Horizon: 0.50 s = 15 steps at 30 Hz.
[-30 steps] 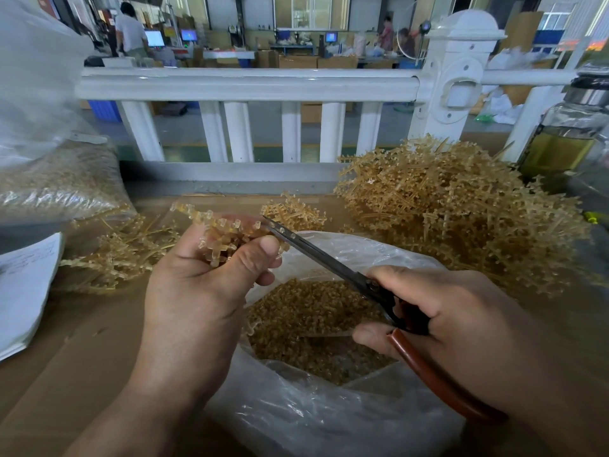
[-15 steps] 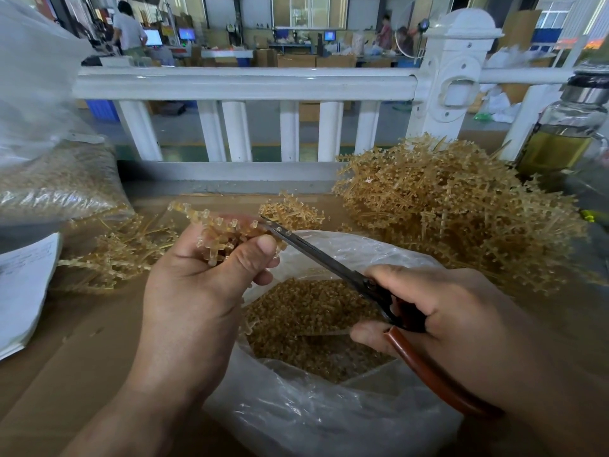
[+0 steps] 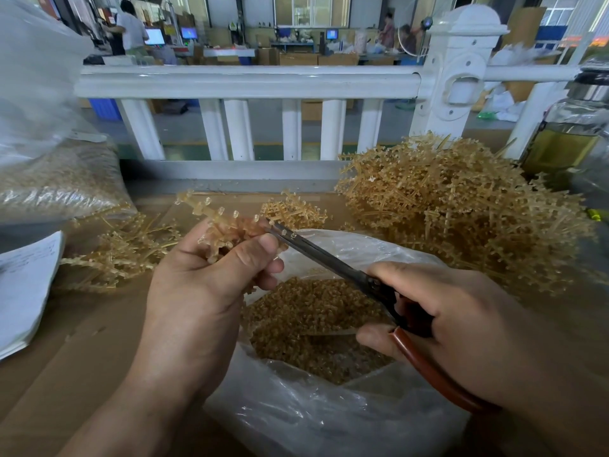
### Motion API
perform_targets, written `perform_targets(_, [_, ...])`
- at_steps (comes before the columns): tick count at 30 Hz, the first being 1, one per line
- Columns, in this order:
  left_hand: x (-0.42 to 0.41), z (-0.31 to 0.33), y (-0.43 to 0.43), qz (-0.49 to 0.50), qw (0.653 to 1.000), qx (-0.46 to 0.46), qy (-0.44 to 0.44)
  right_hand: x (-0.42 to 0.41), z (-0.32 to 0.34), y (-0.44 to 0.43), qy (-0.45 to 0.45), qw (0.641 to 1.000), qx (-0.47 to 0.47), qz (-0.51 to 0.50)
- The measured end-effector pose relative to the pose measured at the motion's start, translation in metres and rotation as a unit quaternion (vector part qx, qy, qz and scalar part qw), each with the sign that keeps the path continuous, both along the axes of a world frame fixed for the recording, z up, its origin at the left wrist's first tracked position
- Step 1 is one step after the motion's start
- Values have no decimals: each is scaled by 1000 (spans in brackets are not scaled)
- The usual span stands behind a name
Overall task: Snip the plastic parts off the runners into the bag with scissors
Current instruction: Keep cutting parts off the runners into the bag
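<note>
Left hand [image 3: 211,275]: thumb and fingers clamped on a runner [image 3: 227,225] — centre of frame, above the bag [image 3: 329,420].
Right hand [image 3: 451,328]: fingers curled round the scissors [image 3: 329,262] handles — blade tips at the runner.
Bag: lower centre, open, holding snipped parts [image 3: 306,318].
Uncut runners pile [image 3: 461,209]: right of frame.

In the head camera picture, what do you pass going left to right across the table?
Stack of papers → small pile of runners → left hand gripping a runner → scissors → right hand.

Factory floor: heaped plastic runners [image 3: 461,206], stacked cartons [image 3: 336,59], workstation monitors [image 3: 155,36] beyond white railing [image 3: 247,82].
</note>
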<state>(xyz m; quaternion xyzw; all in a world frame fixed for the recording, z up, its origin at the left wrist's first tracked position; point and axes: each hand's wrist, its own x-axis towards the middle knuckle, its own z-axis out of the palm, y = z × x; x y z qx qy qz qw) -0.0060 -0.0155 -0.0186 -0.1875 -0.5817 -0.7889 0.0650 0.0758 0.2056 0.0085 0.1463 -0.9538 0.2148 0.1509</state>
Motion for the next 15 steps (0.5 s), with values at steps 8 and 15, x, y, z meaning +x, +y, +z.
perform_targets(8, [0, 2, 1, -40, 999, 26, -25, 1, 2, 0, 7, 1000, 3, 2])
perform_targets(15, [1, 4, 2, -48, 998, 31, -32, 1, 0, 0, 1, 1000, 9, -2])
